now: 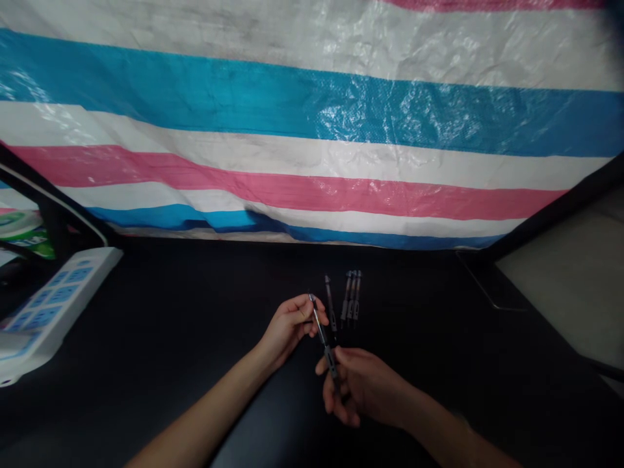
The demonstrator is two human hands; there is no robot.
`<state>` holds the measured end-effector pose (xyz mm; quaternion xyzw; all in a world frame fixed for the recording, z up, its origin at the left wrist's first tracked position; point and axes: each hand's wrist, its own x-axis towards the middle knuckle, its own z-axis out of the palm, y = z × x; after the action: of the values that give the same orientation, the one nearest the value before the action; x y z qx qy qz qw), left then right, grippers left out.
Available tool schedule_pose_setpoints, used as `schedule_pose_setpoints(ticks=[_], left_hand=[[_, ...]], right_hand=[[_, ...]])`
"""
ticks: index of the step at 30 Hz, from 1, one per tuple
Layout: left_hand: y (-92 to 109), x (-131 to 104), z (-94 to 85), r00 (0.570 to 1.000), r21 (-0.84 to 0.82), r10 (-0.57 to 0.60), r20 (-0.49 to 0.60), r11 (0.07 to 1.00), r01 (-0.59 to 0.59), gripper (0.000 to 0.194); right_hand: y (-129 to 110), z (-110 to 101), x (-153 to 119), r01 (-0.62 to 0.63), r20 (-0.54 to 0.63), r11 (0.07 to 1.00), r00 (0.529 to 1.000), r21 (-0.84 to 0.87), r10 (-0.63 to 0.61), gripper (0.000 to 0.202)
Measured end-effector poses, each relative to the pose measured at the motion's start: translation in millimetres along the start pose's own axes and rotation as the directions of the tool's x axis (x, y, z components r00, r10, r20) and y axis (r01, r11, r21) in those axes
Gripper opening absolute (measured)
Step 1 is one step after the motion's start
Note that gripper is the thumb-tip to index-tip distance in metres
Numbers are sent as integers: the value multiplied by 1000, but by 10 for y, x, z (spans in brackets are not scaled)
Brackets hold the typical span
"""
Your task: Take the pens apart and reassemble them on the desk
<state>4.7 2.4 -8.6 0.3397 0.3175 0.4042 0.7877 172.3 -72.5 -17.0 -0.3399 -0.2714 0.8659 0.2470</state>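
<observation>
With the pen being handled taken as the dial center and 12 o'clock pointing away from the person, locate the white power strip [90,292] at 9 o'clock on the dark table [170,312]. Next, note the left hand [292,322], also near 9 o'clock: thumb and fingers are closed on the upper end of the held pen [320,327]. This pen is tilted along the 11-to-5 o'clock line, between both hands. At 1 o'clock, a separate pen [330,302] lies just beside it. Toward 1 to 2 o'clock, three grouped pens [350,309] lie side by side (their finer parts are too dark to read). At 4 o'clock, the right hand [370,383] grips the held pen's lower portion between thumb and fingers; the other fingers are curled.

Status, by judgment: the four pens on the table look whole and need no visible handling; the held pen appears to be the unit in work. Whether it is complete cannot be determined.
</observation>
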Motion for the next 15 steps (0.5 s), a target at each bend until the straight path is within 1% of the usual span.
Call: schedule_pose_setpoints(ticks=[4, 8, 10, 12, 15], left_hand=[[-5, 2, -9, 1000, 11, 14, -13, 1000, -14, 23], [-8, 0, -8, 1000, 24, 0, -2, 1000, 0, 24], [1, -2, 4, 1000, 28, 0, -8, 1000, 0, 25], [11, -6, 22, 1000, 35, 7, -18, 999, -6, 25], [16, -10, 43, 1000, 44, 3, -18, 999, -3, 24]], right_hand=[[15, 1, -10, 21, -5, 999, 1000, -47, -22, 45], [30, -11, -5, 20, 3, 1000, 1000, -19, -20, 41], [22, -10, -3, 9, 7, 1000, 1000, -3, -9, 45], [10, -5, -4, 7, -12, 1000, 1000, -8, -7, 47], [-1, -1, -8, 0, -41, 998, 999, -70, -3, 45]])
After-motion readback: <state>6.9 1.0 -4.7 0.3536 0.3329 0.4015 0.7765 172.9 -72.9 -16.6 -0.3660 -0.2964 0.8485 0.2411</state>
